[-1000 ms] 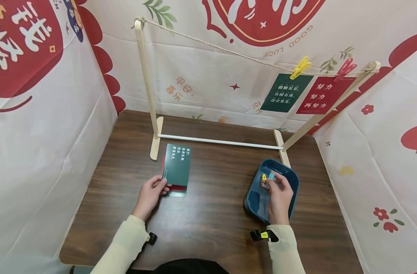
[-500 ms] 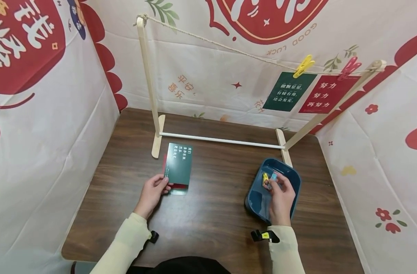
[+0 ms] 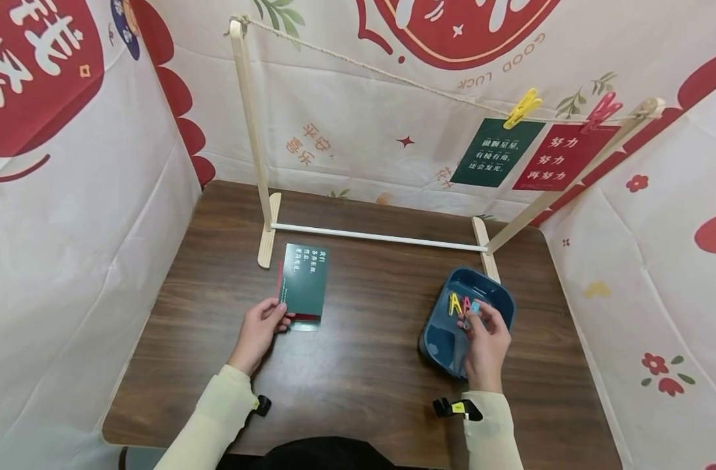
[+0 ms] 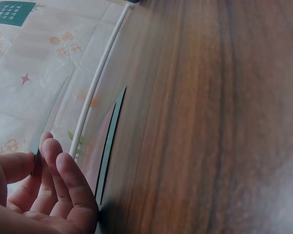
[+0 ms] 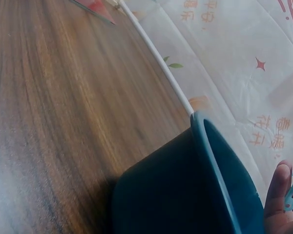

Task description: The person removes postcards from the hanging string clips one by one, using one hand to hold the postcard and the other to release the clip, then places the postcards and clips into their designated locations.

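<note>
Nearest, at the lower edge, two pale sleeves (image 3: 207, 418) reach in over a brown wood-grain table (image 3: 358, 391), a small black device (image 3: 263, 405) at the left wrist and another at the right. The person's hands are well apart, each holding something.

The left hand (image 3: 259, 333) pinches a green card (image 3: 303, 281) near its lower left corner, thumb on top and fingers beneath. The left wrist view shows this card tilted up off the table, with a red card (image 4: 95, 151) lying below it on another green card (image 4: 111, 141); whether the lower fingers touch that pair cannot be told.

The right hand (image 3: 487, 346) is over a dark blue bin (image 3: 446, 343), thumb and fingertips clamped on a light blue clip (image 3: 475, 306); whether it touches the bin is unclear. Just beside the fingertips, in the bin, are a yellow clip (image 3: 455, 304) and a pink clip (image 3: 466, 304).

Farther off, a wooden frame (image 3: 252, 124) with a white rod (image 3: 381, 239) low across it carries a cord (image 3: 358, 63). Near its right end, a yellow peg (image 3: 522, 109) holds a hanging green card (image 3: 493, 163) and a pink peg (image 3: 603, 112) a hanging red card (image 3: 554, 166). Behind is a printed white cloth (image 3: 358, 143).
</note>
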A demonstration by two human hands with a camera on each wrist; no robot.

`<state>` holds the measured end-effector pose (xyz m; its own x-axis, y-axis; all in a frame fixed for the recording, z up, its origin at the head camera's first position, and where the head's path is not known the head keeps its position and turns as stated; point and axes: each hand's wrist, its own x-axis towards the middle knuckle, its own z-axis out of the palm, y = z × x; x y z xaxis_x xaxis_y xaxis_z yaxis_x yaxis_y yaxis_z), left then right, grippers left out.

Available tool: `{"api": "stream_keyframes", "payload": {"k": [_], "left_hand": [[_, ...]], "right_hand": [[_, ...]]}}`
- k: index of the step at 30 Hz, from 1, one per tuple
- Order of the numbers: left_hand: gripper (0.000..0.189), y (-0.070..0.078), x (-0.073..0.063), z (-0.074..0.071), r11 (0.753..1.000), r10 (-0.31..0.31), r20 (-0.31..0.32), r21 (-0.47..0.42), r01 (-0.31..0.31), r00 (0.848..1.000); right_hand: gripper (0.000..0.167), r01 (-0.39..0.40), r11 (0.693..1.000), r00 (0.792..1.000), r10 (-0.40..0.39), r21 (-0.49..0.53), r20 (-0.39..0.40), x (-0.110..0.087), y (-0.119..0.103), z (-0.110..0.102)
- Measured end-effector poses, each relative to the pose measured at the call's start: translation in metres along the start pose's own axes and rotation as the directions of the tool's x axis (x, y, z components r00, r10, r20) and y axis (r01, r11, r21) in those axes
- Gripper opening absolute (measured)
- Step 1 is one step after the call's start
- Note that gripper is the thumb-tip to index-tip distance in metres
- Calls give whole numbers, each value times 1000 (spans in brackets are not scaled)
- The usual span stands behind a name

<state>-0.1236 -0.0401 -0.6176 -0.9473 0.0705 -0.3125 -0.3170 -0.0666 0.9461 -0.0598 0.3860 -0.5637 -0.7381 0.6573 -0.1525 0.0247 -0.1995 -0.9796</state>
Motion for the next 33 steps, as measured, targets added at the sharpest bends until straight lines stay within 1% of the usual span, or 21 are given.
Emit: {"api": "stream_keyframes", "payload": {"k": [5,11,13,18,26,33], "left_hand": [[25,1,1,0,1000,-13,-4,0,13,1000],[25,2,2,1,1000,-26,-9,1,27,1000],[25,2,3,1,1000,-27,-10,1,27,1000],[25,1,4,1,1000,-26,-11,-8,26,1000],[25,-1,5,2,1000,-20,-9,-20,20,1000],[25,-2,5,1,1000,-18,-11,-21,18,1000]], "right_hand": [[32,-12,1000,1000,12,11,0,0,2,-3],[37,-20,1000,1000,20,-1,14,1,1,-3],[39,-19,1000,1000,19,-6,15,0,1,-3],[38,-13,1000,1000,14,-10,10,0,3,-3],[40,-37,998,999,38,-49,13,2,4,-4],[38,-37,999,999,38,-39,22,1,7,-3]]}}
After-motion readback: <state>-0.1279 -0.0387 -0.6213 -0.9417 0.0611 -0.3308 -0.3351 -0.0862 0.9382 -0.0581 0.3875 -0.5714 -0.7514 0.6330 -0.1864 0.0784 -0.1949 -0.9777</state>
